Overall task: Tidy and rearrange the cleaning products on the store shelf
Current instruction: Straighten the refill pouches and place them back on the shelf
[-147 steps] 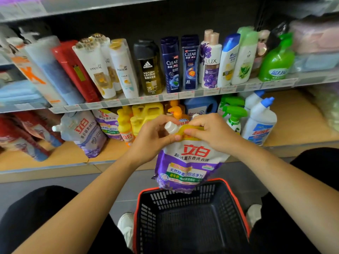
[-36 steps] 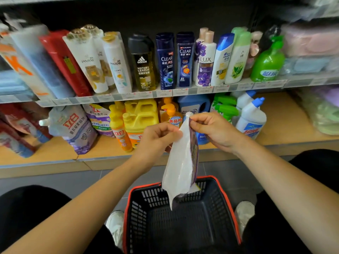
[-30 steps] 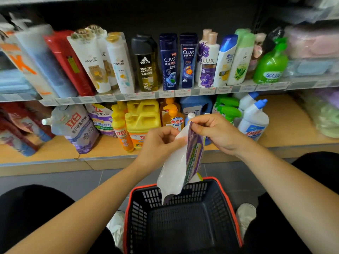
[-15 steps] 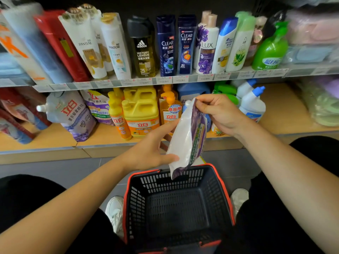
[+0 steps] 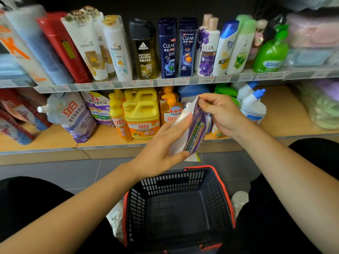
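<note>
A purple and white detergent refill pouch (image 5: pixel 193 129) hangs edge-on in front of the lower shelf (image 5: pixel 110 132), above the basket. My right hand (image 5: pixel 222 114) pinches its top corner near the spout. My left hand (image 5: pixel 163 142) cups the pouch's white back, fingers and thumb round its lower part. On the lower shelf stand two similar pouches (image 5: pixel 73 116), yellow detergent jugs (image 5: pixel 142 116), an orange pump bottle (image 5: pixel 169 109) and white toilet-cleaner bottles (image 5: pixel 254 107).
A dark shopping basket with a red rim (image 5: pixel 179 208) stands on the grey floor between my knees, with nothing in it. The upper shelf (image 5: pixel 165 82) holds shampoo and body-wash bottles. Bare wood shows at the lower shelf's right and between the left pouches.
The pouch was turned from facing me to edge-on and lifted up out of the basket toward the shelf. My left hand moved from its top to cup its lower back.
</note>
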Demonstrator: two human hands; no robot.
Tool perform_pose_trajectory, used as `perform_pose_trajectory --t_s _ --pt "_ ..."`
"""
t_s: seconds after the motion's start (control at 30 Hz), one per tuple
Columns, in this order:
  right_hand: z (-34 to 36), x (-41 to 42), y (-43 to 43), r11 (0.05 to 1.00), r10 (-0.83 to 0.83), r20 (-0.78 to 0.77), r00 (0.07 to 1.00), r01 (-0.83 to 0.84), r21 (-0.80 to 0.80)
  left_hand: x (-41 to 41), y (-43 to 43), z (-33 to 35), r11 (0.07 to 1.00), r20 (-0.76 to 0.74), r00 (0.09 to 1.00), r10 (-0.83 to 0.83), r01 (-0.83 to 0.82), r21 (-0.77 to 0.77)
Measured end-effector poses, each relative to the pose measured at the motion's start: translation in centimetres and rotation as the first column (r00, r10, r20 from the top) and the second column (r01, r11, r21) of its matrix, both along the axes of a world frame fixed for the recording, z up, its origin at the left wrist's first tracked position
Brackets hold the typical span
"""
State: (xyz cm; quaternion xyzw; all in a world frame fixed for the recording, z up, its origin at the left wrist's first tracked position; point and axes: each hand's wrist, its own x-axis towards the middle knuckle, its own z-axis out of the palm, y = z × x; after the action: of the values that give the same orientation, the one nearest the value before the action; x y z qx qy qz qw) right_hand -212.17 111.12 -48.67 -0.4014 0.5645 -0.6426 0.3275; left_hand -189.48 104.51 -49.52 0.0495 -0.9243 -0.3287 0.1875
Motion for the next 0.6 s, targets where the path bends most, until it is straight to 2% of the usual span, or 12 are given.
perform_pose_trajectory --t_s 0.1,0.2,0.37,0.53,0.6 --pt "-0.3 0.1 -0.2 1.0 -0.02 0.02 1.0 0.02 0.019 0.5 -0.2 -0.6 0.999 -0.025 1.0 -0.009 0.008 -0.032" --pt "0.0 -0.1 -0.3 0.996 -0.093 0.127 0.988 0.092 0.02 1.3 -0.5 -1.4 0.988 -0.024 1.0 -0.013 0.009 -0.156" --pt "1.0 -0.8 -0.1 0.99 -0.141 0.174 0.975 0.144 -0.005 2.1 -0.3 -2.6 0.981 -0.247 0.965 0.087 -0.126 -0.149" --pt "1.7 -1.4 0.1 0.98 -0.19 0.224 0.956 0.197 -0.009 3.2 -0.6 -3.4 0.964 -0.289 0.923 0.252 -0.266 -0.011" --pt "1.7 -1.3 0.1 0.978 -0.199 0.235 0.951 0.207 -0.01 3.1 -0.4 -3.4 0.915 -0.216 0.903 0.372 -0.317 0.248"
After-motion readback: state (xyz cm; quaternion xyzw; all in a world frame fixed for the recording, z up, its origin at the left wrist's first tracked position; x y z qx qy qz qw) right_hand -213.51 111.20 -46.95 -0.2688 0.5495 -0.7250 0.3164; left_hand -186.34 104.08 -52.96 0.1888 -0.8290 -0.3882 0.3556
